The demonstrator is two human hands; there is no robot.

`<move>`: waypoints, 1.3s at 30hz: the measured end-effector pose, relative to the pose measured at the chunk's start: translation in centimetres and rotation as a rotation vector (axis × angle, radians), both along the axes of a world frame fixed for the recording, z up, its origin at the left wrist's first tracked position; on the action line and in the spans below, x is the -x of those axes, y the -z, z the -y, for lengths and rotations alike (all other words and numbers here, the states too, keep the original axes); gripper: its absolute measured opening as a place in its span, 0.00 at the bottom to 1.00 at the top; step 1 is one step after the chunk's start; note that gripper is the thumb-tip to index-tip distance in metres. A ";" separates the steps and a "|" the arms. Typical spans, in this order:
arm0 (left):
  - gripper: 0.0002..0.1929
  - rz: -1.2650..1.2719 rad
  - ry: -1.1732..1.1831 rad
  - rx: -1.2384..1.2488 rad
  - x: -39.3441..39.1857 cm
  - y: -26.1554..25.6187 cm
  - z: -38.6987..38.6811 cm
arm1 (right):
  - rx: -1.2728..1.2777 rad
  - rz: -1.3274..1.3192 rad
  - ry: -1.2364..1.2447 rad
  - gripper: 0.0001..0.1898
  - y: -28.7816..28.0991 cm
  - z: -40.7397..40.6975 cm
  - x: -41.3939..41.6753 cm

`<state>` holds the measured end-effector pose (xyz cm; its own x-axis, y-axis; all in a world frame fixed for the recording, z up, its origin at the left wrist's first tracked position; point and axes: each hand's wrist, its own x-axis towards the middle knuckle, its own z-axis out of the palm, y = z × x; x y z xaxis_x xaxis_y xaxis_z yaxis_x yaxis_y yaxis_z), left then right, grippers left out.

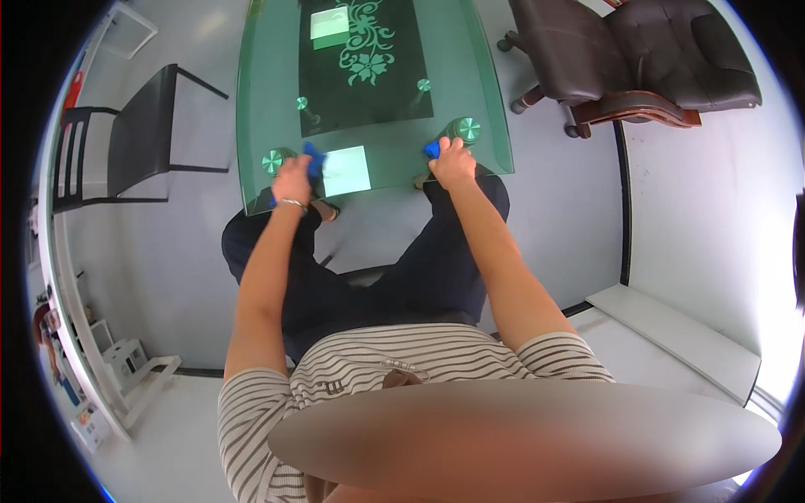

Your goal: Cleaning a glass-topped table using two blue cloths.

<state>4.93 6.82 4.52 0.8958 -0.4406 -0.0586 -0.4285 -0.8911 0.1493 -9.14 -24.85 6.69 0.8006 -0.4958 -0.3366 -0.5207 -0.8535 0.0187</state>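
Note:
Over the near left corner of the glass table [393, 135], my left hand [292, 181] is closed on a blue cloth-like item [314, 160], which is blurred. My right hand [455, 165] grips another small blue item [432, 149] near the right metal disc [468, 129] of the table; most of that item is hidden in the fingers. A bright, pale rectangle [347, 171] shows at the glass between my hands, nearer to the left one. Whether it is an object or a reflection I cannot tell.
A dark panel with a floral pattern [366, 66] shows through the glass. Left of the table is a black chair [143, 129]; to the right is a brown leather office chair [578, 56]. My knees are at the table's near edge. A white board [679, 339] lies at the lower right.

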 end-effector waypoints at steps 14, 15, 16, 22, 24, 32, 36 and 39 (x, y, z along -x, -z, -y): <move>0.18 -0.026 0.228 0.000 4.5 -1.2 3.1 | -0.004 0.004 -0.002 0.22 0.7 0.0 -0.2; 0.18 -0.076 0.273 0.003 3.1 -2.2 2.3 | 0.006 0.011 0.007 0.22 0.7 0.4 0.1; 0.19 -0.079 0.191 -0.047 1.0 -1.9 1.0 | 0.010 0.007 0.003 0.23 0.5 0.5 0.1; 0.16 -0.133 -0.419 -0.103 -4.0 -0.5 -4.4 | 0.033 0.019 -0.005 0.22 0.3 0.0 0.0; 0.15 -0.090 -0.396 -0.150 -2.0 -0.1 -1.0 | 0.024 0.006 0.026 0.22 0.1 0.0 0.1; 0.19 -0.048 0.223 0.034 2.7 -0.8 3.2 | -0.038 0.032 0.085 0.21 0.4 0.1 -0.2; 0.20 -0.158 -0.139 -0.049 -4.1 -0.9 -4.0 | -0.071 0.023 0.068 0.22 0.1 0.3 0.0; 0.16 -0.176 -0.371 -0.136 -5.0 -0.9 -5.0 | -0.040 0.028 0.078 0.22 0.6 0.7 0.6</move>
